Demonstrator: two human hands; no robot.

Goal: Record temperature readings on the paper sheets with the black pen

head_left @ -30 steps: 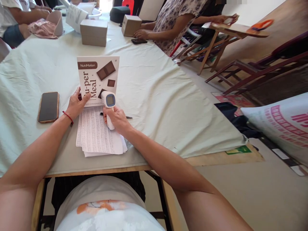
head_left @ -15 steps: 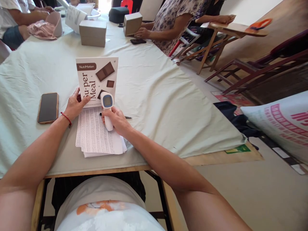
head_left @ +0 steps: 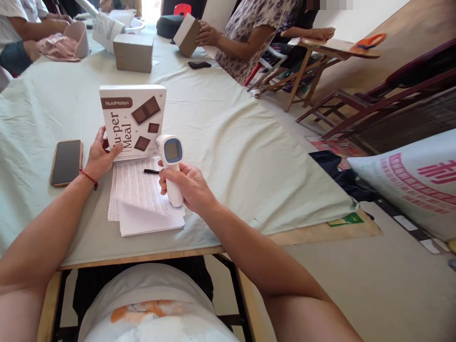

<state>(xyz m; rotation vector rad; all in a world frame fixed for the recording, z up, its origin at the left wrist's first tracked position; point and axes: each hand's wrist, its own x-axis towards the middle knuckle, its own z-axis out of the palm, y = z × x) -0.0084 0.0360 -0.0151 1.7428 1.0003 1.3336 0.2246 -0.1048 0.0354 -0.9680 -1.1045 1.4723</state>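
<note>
My left hand (head_left: 101, 154) grips the lower left edge of a white and brown meal box (head_left: 138, 118) marked "NutriMotion", holding it upright with its printed front towards me. In my right hand (head_left: 188, 183) is a white infrared thermometer (head_left: 174, 164), its blue-rimmed screen facing me; the fingers wrap round its handle. The thermometer is in front of the box's lower right corner. Below both hands lies a stack of printed sheets (head_left: 142, 209), one top sheet curling up. A black pen (head_left: 151, 171) rests on the papers, partly hidden by my right hand.
A smartphone (head_left: 66, 163) lies left of my left hand on the pale tablecloth (head_left: 228, 156). Farther back stands a grey-brown box (head_left: 133, 54). Across the table a person's hands (head_left: 208, 35) hold another box (head_left: 187, 35), near a dark phone (head_left: 199, 64). A printed sack (head_left: 409, 175) is at right.
The thermometer has moved right and towards me, away from the box front. The box has tilted slightly, showing its top. A top sheet has curled up. Across the table, the other person's box is now raised.
</note>
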